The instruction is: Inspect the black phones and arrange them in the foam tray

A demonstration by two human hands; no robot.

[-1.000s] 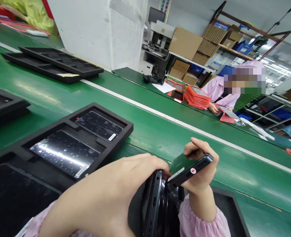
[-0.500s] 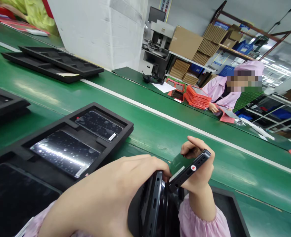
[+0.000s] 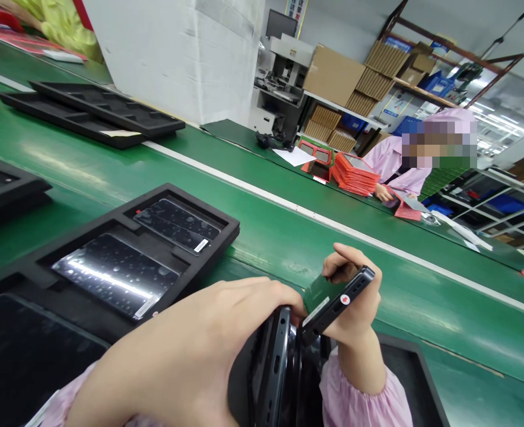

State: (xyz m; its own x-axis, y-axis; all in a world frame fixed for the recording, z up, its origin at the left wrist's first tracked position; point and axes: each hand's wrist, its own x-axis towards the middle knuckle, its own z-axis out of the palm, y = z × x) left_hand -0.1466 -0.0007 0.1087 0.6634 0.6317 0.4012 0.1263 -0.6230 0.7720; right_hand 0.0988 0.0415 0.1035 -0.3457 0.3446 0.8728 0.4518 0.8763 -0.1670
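My left hand [image 3: 186, 338] is wrapped over a dark smartphone [image 3: 276, 365], held on edge with its port side toward me. Other glossy black edges lie against that phone, too overlapped to tell apart. In my right hand [image 3: 362, 308] is a second smartphone [image 3: 333, 307], tilted, with a round white sticker bearing a red mark on its edge and a pale label strip along its reflective face. Its lower corner is close to the left-hand phone; whether they touch I cannot tell. At left, a black foam tray [image 3: 226, 237] holds several phones, including a film-covered one [image 3: 114, 276].
Beneath my right sleeve lies another black tray [image 3: 410, 367]. More black trays [image 3: 110, 110] rest on the green bench [image 3: 262, 219] at the upper left. Across it, a person in pink [image 3: 388, 157] works beside stacked red frames [image 3: 355, 173]. A white-wrapped block [image 3: 168, 59] stands behind.
Both hands keep their grips. The right hand and its phone have shifted very slightly left in the view, and the whole scene has drifted a little left with the camera.
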